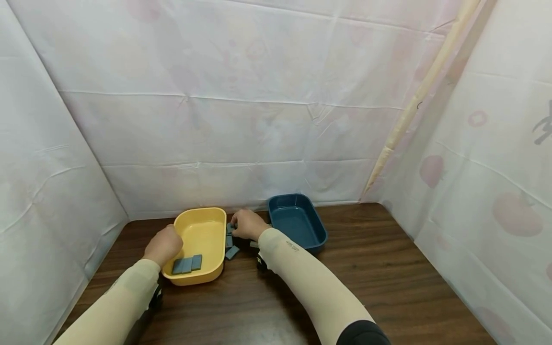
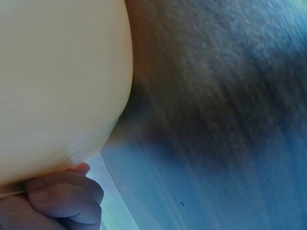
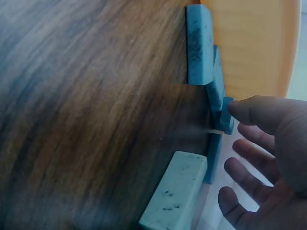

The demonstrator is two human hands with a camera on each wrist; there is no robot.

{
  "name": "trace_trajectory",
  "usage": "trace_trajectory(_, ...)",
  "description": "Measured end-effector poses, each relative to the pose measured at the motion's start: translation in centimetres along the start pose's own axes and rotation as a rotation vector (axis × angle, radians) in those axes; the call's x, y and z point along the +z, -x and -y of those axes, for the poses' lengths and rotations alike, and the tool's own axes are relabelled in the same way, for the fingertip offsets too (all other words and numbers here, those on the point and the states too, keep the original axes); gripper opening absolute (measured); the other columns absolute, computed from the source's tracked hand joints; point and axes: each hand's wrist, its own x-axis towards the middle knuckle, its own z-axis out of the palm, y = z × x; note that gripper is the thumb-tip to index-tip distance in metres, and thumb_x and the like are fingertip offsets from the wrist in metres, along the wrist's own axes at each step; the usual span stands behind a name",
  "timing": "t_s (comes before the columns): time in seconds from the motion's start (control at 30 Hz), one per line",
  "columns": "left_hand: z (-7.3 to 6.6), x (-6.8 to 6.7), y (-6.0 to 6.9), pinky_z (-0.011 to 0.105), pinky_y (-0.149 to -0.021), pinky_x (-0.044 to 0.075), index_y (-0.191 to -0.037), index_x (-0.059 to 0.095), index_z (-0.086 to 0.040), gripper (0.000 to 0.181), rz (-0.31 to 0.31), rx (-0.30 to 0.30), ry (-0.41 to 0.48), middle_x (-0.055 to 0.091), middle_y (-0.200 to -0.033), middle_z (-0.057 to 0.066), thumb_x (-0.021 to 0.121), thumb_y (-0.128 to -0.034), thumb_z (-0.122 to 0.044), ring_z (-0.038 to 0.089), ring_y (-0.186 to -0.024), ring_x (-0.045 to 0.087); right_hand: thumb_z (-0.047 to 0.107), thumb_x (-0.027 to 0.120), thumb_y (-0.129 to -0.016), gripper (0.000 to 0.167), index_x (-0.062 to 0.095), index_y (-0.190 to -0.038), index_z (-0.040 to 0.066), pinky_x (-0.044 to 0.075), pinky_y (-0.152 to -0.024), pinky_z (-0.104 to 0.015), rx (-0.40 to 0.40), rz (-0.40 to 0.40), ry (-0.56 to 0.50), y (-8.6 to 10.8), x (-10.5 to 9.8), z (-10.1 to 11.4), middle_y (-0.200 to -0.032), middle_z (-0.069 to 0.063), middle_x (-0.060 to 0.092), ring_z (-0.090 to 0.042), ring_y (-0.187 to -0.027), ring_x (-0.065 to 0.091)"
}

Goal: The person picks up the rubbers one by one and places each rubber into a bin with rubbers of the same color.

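My left hand grips the left rim of the yellow tray; in the left wrist view its curled fingers lie against the tray's wall. Inside, several grey-blue blocks lie side by side at the near end. Right of this tray, my right hand is over more blocks on the table. In the right wrist view its thumb reaches the edge of a small blue block, the other fingers spread and slightly bent. A pale speckled block lies nearby.
A dark blue tray stands on the brown wooden table, just right of my right hand. White patterned sheets hang behind and at both sides. A pale pole slants down to the table's back right.
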Motion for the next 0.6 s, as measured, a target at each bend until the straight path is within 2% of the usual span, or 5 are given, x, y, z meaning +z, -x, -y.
trace_trajectory(0.27,-0.32,-0.17,0.18,0.037,-0.065,0.053,-0.159,0.033,0.025,0.058,-0.009,-0.008,0.005,0.065,-0.095,0.023,0.034,-0.1109,-0.006,0.029,-0.074,0.061,0.027,0.085,-0.104,0.025,0.085,-0.129,0.023,0.064,-0.098,-0.033,-0.048,0.028,0.048,-0.64,0.33,0.24,-0.135,0.005,0.080,-0.014,-0.117,0.076)
trace_trajectory(0.47,-0.38,-0.13,0.31,0.037,-0.066,0.053,-0.159,0.033,0.025,0.057,0.002,-0.006,-0.004,0.067,-0.103,0.026,0.036,-0.1111,-0.006,0.030,-0.077,0.062,0.024,0.084,-0.106,0.020,0.086,-0.126,0.025,0.064,-0.098,-0.034,-0.037,0.029,0.057,-0.49,0.56,0.22,-0.137,0.006,0.078,-0.015,-0.119,0.075)
trace_trajectory(0.6,-0.41,-0.13,0.24,0.037,-0.067,0.053,-0.157,0.036,0.025,0.055,0.003,-0.012,-0.009,0.068,-0.104,0.026,0.037,-0.1107,-0.005,0.030,-0.078,0.063,0.022,0.082,-0.107,0.017,0.085,-0.122,0.026,0.064,-0.096,-0.033,-0.041,0.019,0.061,-0.24,0.52,0.19,-0.134,0.005,0.078,-0.014,-0.114,0.075)
